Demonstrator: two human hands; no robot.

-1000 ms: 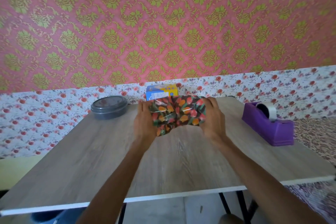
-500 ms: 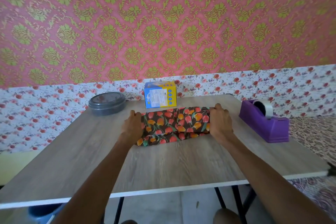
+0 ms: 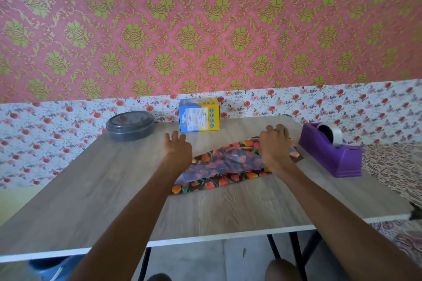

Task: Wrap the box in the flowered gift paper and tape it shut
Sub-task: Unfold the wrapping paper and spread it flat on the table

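Note:
A blue and yellow box stands upright at the far edge of the wooden table, unwrapped. The flowered gift paper, dark with orange and red tulips, lies folded and partly spread on the table in front of it, slanting toward the right. My right hand presses down on the paper's far right part, fingers bent. My left hand hovers open at the paper's left end, fingers spread and pointing toward the box, holding nothing.
A purple tape dispenser with a roll of clear tape sits at the right side of the table. A round grey lidded container stands at the far left. The table backs onto a flowered wall.
The paper was held up in both hands, then laid flat. Now it has shifted to the right, my left hand has let go and lifted, and my right hand stays on it.

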